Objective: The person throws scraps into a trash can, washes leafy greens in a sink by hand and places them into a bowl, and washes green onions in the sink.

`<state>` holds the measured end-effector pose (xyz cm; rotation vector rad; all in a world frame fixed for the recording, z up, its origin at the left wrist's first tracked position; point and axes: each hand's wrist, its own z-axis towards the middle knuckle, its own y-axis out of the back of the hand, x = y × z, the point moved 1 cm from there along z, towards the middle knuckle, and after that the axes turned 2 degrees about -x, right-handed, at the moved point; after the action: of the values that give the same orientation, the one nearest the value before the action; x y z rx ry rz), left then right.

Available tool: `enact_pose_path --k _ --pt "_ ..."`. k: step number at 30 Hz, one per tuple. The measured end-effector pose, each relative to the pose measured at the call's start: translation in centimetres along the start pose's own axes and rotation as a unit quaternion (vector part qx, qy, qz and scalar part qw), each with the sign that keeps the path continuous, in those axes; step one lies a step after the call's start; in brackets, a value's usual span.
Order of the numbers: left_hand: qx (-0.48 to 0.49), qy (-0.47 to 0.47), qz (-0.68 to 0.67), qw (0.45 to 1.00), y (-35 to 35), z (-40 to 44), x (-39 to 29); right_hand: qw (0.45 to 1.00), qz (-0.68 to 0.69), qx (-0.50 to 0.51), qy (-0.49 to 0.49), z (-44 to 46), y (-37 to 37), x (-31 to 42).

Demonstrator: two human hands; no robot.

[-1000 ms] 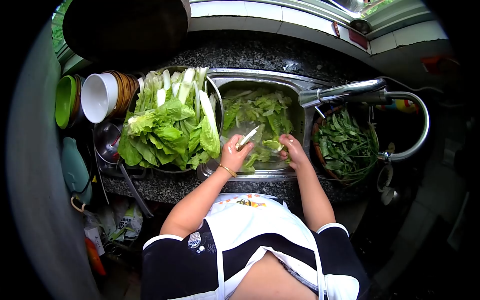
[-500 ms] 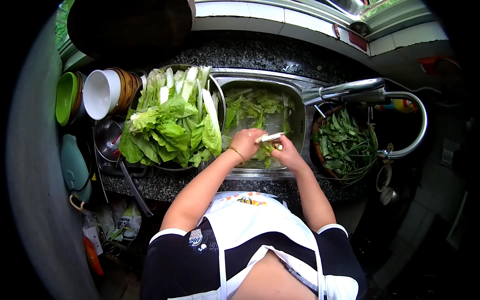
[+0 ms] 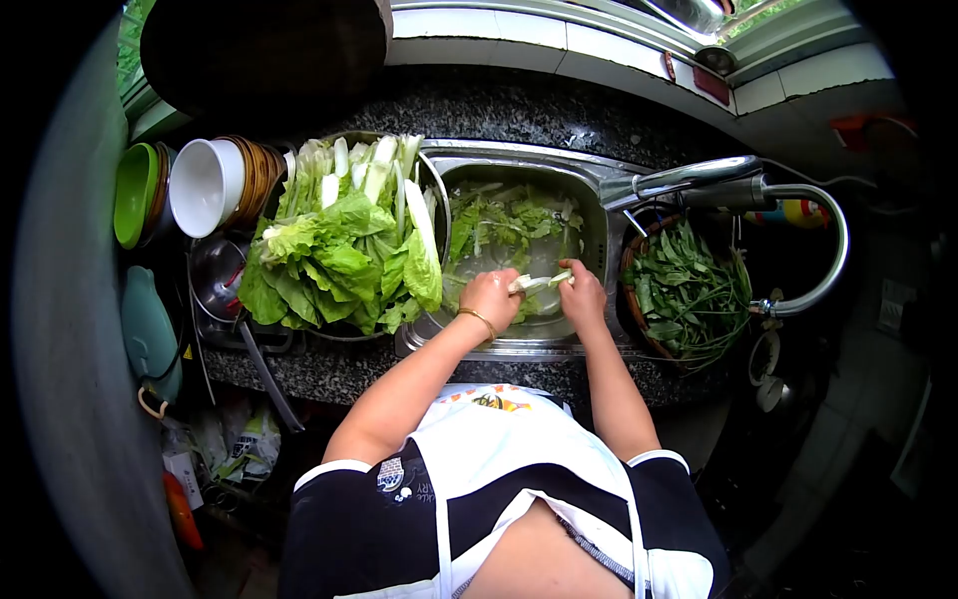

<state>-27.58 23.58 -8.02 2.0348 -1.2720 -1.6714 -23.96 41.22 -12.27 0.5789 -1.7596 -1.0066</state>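
Over the near part of the metal sink [image 3: 607, 240], my left hand [image 3: 491, 299] is closed on a pale vegetable stalk [image 3: 539, 283]. My right hand [image 3: 583, 295] pinches the stalk's other end, so it stretches between the two hands. Below and beyond them, loose green leaves [image 3: 514, 218] float in the sink's water. To the left of the sink, a heap of leafy greens [image 3: 339, 255] with white stems fills a large round container.
A chrome faucet [image 3: 699, 180] reaches in from the right above a basket of dark green leaves [image 3: 684, 285]. At the left are a white bowl [image 3: 200, 190], a green bowl [image 3: 135, 195] and a metal ladle [image 3: 218, 280].
My hands were wide apart, came close together over the sink, and have now parted slightly with the stalk between them. The floating leaves have shifted.
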Motion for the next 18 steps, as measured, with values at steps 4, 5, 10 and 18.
enact_pose_path --k 4,5,10,18 --pt "-0.014 0.010 -0.021 1.000 0.2 -0.3 -0.2 0.984 0.131 0.080 -0.089 0.9 -1.4 -0.8" --pt "-0.015 0.010 -0.010 1.000 0.7 -0.6 -0.8 0.967 0.215 0.107 -0.083 1.2 -3.0 -2.1" --pt "-0.021 0.000 0.003 1.000 3.4 -3.3 -2.0 0.950 0.214 0.022 0.225 2.0 -3.0 -2.2" --pt "-0.178 0.011 -0.225 0.958 14.7 -9.5 -3.0 0.900 0.419 0.113 -0.042 4.1 0.8 -5.4"
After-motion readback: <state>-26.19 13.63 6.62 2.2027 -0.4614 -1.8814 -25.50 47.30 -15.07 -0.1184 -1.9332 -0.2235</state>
